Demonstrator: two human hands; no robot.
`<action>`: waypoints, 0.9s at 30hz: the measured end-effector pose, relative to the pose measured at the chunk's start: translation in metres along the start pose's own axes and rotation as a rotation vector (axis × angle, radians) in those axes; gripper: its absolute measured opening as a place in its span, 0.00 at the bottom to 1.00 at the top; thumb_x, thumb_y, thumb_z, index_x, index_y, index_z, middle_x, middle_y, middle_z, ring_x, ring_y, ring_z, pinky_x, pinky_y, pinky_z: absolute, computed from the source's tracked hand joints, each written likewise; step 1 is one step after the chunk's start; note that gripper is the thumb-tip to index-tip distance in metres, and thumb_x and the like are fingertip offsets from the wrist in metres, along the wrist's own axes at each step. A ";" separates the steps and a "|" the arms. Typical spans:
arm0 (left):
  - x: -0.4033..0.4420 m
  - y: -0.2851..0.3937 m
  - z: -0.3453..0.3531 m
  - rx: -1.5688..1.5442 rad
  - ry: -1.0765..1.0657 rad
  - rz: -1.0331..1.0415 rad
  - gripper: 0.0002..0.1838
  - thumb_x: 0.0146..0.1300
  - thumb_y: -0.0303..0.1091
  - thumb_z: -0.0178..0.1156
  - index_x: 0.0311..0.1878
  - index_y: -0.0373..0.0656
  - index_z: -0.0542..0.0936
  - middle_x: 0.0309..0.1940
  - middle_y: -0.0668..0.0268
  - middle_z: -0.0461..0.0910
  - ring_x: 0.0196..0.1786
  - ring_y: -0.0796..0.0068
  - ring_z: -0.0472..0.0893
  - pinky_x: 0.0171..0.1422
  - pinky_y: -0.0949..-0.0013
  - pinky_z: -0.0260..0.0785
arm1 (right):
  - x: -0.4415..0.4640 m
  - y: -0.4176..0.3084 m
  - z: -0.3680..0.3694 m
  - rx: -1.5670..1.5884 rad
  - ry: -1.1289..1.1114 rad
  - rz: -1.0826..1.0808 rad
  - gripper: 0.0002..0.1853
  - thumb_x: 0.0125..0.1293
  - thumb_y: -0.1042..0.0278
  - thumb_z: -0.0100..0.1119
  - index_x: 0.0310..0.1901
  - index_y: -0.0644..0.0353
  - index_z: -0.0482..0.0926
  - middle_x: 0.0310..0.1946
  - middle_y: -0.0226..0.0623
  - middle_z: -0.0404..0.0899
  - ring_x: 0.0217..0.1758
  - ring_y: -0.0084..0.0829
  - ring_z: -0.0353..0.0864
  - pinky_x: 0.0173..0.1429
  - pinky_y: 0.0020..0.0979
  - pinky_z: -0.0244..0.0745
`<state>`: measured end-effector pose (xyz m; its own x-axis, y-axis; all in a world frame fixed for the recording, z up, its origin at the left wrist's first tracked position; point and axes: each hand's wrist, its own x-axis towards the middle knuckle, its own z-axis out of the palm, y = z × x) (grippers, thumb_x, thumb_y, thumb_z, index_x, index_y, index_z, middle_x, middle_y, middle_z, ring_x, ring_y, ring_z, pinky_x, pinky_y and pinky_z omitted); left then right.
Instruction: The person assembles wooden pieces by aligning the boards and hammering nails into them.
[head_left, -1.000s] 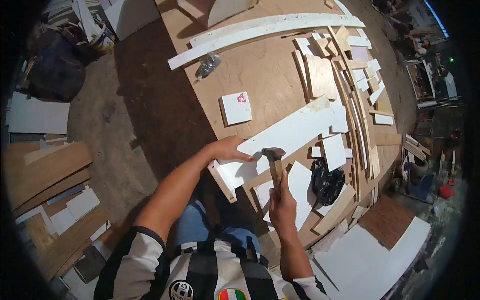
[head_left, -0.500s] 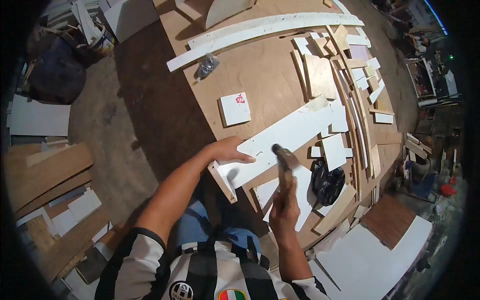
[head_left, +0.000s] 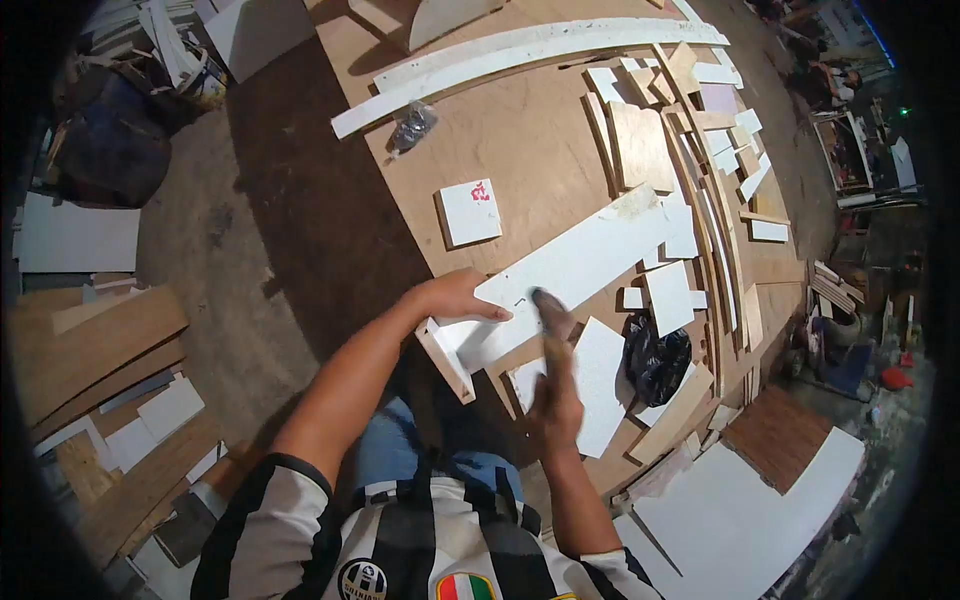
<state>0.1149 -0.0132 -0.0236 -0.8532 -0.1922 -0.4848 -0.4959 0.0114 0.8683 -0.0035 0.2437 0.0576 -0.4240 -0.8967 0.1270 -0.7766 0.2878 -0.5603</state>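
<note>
A long white board (head_left: 585,245) lies slantwise over the workbench edge, with small dark marks near its close end. My left hand (head_left: 455,297) grips its left edge, thumb on top and the other fingers partly hidden. At the near end, a short white-and-wood piece (head_left: 447,362) stands against the board. My right hand (head_left: 555,410) is closed around a hammer (head_left: 553,312), blurred by motion, its dark head over the board just right of my left thumb. Whether the head touches the board I cannot tell. Beyond my left hand sits a square white block (head_left: 470,215) with red writing.
The plywood workbench (head_left: 530,130) carries long curved white strips (head_left: 520,55), a small bag of dark bits (head_left: 412,128), many offcuts (head_left: 640,145) and a black plastic bag (head_left: 657,358). Panels (head_left: 745,520) lie at lower right; boards (head_left: 100,345) are piled on the left.
The hammer and my right hand have moved a little left and nearer to my left hand. My left hand keeps its hold on the board.
</note>
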 end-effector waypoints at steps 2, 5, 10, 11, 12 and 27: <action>0.006 -0.006 -0.003 -0.011 0.021 0.117 0.35 0.62 0.61 0.73 0.53 0.34 0.87 0.44 0.54 0.90 0.46 0.64 0.87 0.53 0.62 0.77 | 0.000 0.006 0.011 0.032 -0.117 0.210 0.37 0.72 0.77 0.60 0.80 0.62 0.58 0.46 0.59 0.84 0.40 0.60 0.87 0.41 0.48 0.82; -0.001 0.006 -0.006 -0.017 0.012 0.136 0.34 0.62 0.60 0.73 0.54 0.33 0.87 0.45 0.54 0.90 0.46 0.63 0.87 0.54 0.62 0.77 | 0.000 0.008 0.005 0.061 0.043 0.118 0.39 0.71 0.79 0.61 0.81 0.61 0.56 0.42 0.56 0.84 0.34 0.51 0.87 0.36 0.43 0.82; -0.003 0.014 -0.007 -0.033 -0.024 -0.015 0.35 0.61 0.59 0.73 0.57 0.36 0.85 0.50 0.53 0.89 0.52 0.60 0.87 0.59 0.62 0.76 | -0.036 0.012 0.011 0.155 0.281 -0.070 0.41 0.71 0.83 0.60 0.82 0.69 0.52 0.44 0.52 0.87 0.30 0.30 0.84 0.34 0.30 0.79; 0.000 0.008 -0.005 -0.047 -0.043 -0.011 0.35 0.61 0.59 0.74 0.57 0.36 0.85 0.50 0.53 0.89 0.52 0.60 0.87 0.59 0.62 0.76 | -0.042 0.016 0.018 0.158 0.275 -0.094 0.44 0.67 0.85 0.61 0.81 0.69 0.52 0.42 0.52 0.85 0.29 0.32 0.83 0.32 0.31 0.79; 0.001 0.005 -0.003 -0.046 -0.044 -0.009 0.35 0.61 0.59 0.74 0.57 0.36 0.85 0.50 0.53 0.89 0.52 0.60 0.87 0.59 0.62 0.76 | -0.041 0.013 0.022 0.161 0.271 -0.118 0.46 0.62 0.87 0.63 0.81 0.68 0.52 0.41 0.53 0.84 0.27 0.34 0.83 0.30 0.32 0.79; -0.006 0.004 -0.003 -0.031 -0.029 -0.012 0.30 0.49 0.45 0.82 0.50 0.34 0.87 0.42 0.57 0.91 0.45 0.68 0.88 0.53 0.63 0.78 | -0.038 0.008 0.029 0.229 0.276 0.117 0.40 0.68 0.81 0.65 0.79 0.66 0.59 0.45 0.60 0.85 0.39 0.51 0.90 0.37 0.39 0.83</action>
<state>0.1188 -0.0152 -0.0162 -0.8519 -0.1639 -0.4973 -0.5010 -0.0212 0.8652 0.0197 0.2702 0.0245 -0.6375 -0.7290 0.2495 -0.6045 0.2723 -0.7486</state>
